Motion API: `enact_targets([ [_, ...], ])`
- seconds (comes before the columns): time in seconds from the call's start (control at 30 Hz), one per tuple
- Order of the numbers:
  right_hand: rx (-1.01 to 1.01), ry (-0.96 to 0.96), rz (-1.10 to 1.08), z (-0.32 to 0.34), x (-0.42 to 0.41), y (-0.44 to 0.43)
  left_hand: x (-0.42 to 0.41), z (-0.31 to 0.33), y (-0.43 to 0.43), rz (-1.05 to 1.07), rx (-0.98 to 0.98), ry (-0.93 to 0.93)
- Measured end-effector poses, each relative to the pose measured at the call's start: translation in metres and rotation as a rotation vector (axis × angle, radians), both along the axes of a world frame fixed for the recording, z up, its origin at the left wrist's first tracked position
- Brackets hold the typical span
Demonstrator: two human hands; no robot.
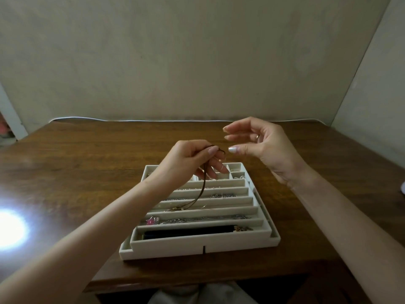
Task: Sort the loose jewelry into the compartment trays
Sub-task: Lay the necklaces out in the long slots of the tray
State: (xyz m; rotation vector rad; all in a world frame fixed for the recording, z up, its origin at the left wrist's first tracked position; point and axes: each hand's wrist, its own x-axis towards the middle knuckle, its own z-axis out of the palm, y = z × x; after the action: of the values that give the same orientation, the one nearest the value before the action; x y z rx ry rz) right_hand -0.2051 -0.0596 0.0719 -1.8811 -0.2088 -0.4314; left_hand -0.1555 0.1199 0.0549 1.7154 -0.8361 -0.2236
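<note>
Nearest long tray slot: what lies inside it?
A black band fills most of it, a small metallic piece at its right end; the front wall hides the near floor.

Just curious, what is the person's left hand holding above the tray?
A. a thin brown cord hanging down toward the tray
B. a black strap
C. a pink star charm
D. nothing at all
A: the left hand pinches the thin brown cord, which hangs down to a middle compartment of the tray, while the pink star charm lies untouched in a nearer compartment.
</note>
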Motion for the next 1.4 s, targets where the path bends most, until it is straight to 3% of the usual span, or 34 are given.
enact_targets([
  [0.23, -0.080, 0.312, 0.090, 0.001, -0.004, 0.003, -0.001, -0.001, 0.000, 0.035, -0.087, -0.026],
  [0.43, 0.169, 0.262, 0.121, -0.006, -0.001, 0.009, 0.000, -0.003, -0.002, 0.081, -0.059, -0.155],
  [0.53, 0.217, 0.273, 0.148, -0.007, 0.001, 0.010, 0.000, -0.003, -0.001, 0.087, -0.080, -0.113],
  [0.7, 0.212, 0.230, 0.134, -0.009, -0.001, 0.007, 0.001, -0.002, 0.004, 0.165, -0.121, -0.011],
  [0.93, 0.161, 0.186, 0.095, -0.006, -0.004, 0.000, 0.004, -0.007, 0.008, 0.210, -0.096, -0.007],
  [1.17, 0.063, 0.149, 0.085, -0.003, -0.003, 0.005, -0.002, -0.006, -0.001, -0.005, -0.049, 0.112],
  [1.4, 0.030, 0.131, 0.078, 0.000, -0.004, 0.005, 0.002, -0.005, 0.004, 0.043, -0.057, 0.060],
])
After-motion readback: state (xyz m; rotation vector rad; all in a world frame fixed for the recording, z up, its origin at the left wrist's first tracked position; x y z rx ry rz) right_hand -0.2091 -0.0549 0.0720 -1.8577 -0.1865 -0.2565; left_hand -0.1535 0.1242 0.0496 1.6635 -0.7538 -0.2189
